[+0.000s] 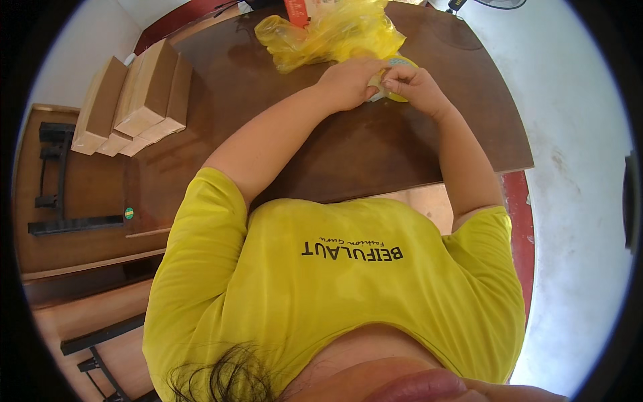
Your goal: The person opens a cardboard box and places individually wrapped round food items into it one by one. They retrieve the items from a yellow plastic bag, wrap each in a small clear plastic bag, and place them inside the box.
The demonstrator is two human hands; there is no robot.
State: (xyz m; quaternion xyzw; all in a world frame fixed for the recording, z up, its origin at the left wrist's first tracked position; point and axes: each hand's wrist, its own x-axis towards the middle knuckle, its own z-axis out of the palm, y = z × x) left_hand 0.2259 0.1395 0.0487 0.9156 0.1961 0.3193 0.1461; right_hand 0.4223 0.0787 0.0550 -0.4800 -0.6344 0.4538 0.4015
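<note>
Both of my hands meet over the far part of a brown tabletop (321,151). Between them is a yellowish roll of adhesive tape (399,98) with a teal-patterned part near its top. My right hand (418,90) grips the roll from the right, thumb and bent fingers at its near side. From the left, my left hand (349,83) holds the roll's other side, its thumb low and its fingers blurred. A pale translucent patch shows between the two hands; what it is cannot be told. Just beyond my hands lies a crumpled yellow plastic bag (336,37).
Several long brown cardboard boxes (145,93) are stacked on the left of the table. A red printed item (297,12) is by the bag. At the left, a folding table (85,191) shows its black metal legs. A white wall (567,151) runs along the right.
</note>
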